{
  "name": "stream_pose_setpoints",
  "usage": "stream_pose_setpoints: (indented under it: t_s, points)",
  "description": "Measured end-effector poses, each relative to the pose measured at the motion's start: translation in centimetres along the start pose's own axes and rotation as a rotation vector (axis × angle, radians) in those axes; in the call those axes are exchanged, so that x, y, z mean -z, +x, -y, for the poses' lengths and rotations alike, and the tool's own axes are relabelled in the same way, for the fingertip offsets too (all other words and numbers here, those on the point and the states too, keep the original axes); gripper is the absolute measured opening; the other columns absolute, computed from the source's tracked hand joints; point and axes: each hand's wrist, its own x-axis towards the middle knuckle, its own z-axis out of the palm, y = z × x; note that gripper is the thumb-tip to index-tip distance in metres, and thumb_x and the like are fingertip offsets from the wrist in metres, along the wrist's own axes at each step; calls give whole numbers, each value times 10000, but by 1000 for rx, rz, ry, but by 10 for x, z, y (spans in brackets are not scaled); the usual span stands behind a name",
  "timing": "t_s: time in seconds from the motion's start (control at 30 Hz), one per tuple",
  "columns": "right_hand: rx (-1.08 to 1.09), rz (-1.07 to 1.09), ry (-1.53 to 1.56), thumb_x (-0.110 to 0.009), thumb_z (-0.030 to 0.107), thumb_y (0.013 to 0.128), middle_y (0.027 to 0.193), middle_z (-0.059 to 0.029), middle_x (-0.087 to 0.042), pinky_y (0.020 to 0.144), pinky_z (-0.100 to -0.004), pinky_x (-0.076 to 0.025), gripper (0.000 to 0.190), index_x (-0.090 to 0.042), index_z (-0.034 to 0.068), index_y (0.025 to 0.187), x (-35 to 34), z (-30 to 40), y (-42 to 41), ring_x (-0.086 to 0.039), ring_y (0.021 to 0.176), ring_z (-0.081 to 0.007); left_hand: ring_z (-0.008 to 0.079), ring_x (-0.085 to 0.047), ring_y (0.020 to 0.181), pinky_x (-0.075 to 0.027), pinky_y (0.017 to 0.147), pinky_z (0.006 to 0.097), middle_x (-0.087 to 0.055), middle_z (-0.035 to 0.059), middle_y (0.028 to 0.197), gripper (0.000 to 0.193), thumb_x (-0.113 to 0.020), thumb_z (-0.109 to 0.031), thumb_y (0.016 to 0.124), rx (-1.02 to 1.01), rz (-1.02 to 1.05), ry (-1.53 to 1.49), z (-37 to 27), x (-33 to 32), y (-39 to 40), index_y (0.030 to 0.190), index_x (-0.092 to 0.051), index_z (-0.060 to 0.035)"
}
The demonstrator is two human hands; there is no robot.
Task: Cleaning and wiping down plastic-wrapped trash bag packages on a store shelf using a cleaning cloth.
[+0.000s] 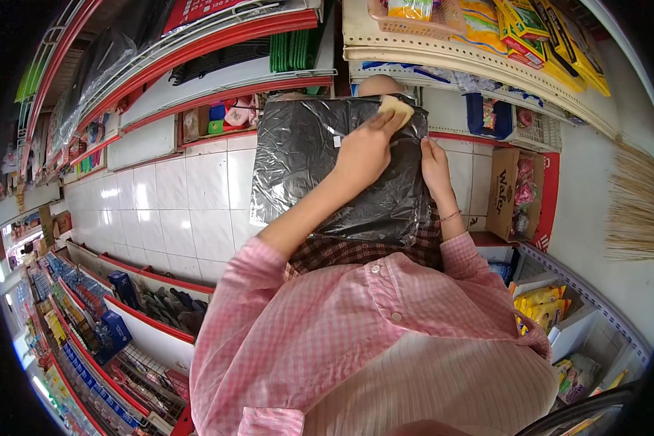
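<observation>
A flat black package in clear plastic wrap (305, 158) lies in front of me, over the checked dark cloth (338, 256) at my lap. My left hand (368, 144) reaches across it and pinches a pale yellow sponge or folded cloth (397, 110) against its far right corner. At the package's right edge, my right hand (436, 163) grips the plastic, the thumb lying along the side. A small white sticker (337, 141) shows on the wrap beside my left hand. Glare and creases run over the plastic.
Red-edged shelves (218, 49) with green hangers (296, 52) stand ahead left; a cream perforated shelf (468, 57) juts ahead right. A cardboard box (504, 191) sits right, near a straw broom (635, 201). White floor tiles (166, 185) stretch left, with stocked shelves (152, 321) behind.
</observation>
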Motion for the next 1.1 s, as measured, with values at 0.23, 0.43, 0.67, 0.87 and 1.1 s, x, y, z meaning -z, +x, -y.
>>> stream_pose_setpoints:
  t_s: [0.23, 0.43, 0.67, 0.87, 1.1]
  points:
    - [-56, -36, -143, -430, 216, 949, 588, -159, -383, 547, -326, -357, 312, -445, -45, 779, 6, -5, -5, -342, 547, -181, 196, -571, 1042, -539, 725, 326, -559, 80, 1150, 409, -498, -56, 762, -227, 302, 278, -20, -34, -68, 1147, -574, -167]
    - [-127, 6, -208, -436, 224, 948, 584, -154, -375, 539, -323, -352, 318, -443, -45, 778, 15, -3, -3, -334, 542, -181, 300, -639, 815, -527, 700, 379, -661, 126, 849, 242, -529, -82, 708, 41, 790, -85, -8, 69, -66, 879, -700, -102]
    - [-105, 21, -212, -421, 224, 964, 586, -47, -339, 555, -269, -332, 340, -439, -42, 753, 7, 11, -4, -318, 596, -91, 263, -570, 1025, -488, 852, 336, -595, 105, 1130, 442, -498, -18, 714, 73, 117, 305, 96, 42, -9, 1137, -595, -103]
    - [-83, -9, -264, -437, 225, 948, 589, -184, -413, 535, -334, -361, 309, -479, -45, 803, 8, 7, -6, -369, 523, -230, 225, -439, 1221, -481, 893, 324, -505, 50, 1286, 610, -481, 48, 680, -31, 281, 390, 73, 55, -96, 1244, -533, -177]
    - [2, 49, -254, -443, 233, 947, 626, -200, -453, 545, -335, -374, 311, -485, -42, 808, 12, -1, 1, -442, 540, -280, 252, -545, 1106, -468, 908, 310, -586, 89, 1168, 594, -490, 97, 639, 183, 921, -81, 42, 128, -127, 1181, -579, -128]
